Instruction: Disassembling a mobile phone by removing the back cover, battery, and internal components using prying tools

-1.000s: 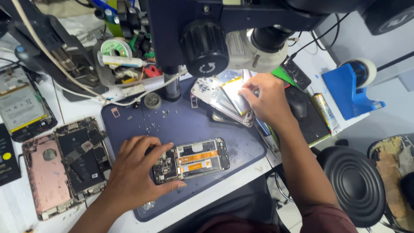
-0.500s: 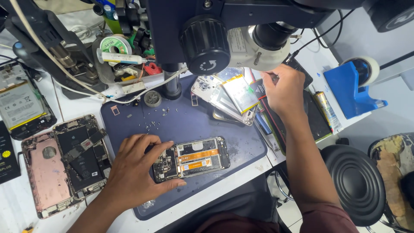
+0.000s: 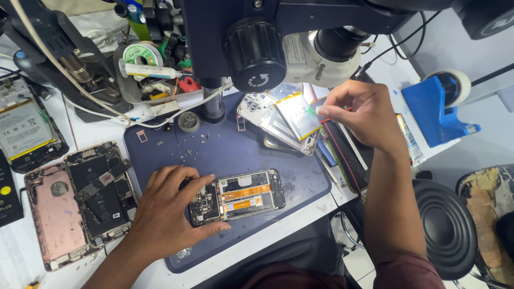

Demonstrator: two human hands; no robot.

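Note:
An opened phone with its back removed, showing orange flex strips and a circuit board, lies on the dark blue mat. My left hand grips its left end, thumb below and fingers over the top edge. My right hand is raised to the right of a microscope head, its fingertips pinched on a small pale piece that is blurred. Below that hand lies a stack of phone parts with a battery on top.
Two disassembled phones lie left of the mat, another with a battery behind them. Small screws dot the mat near a round dish. A blue tape dispenser stands right, a black stool below the table edge.
My right hand has lifted off the stack of phone parts and moved up and right, fingers now pinched together. My left hand stays on the opened phone.

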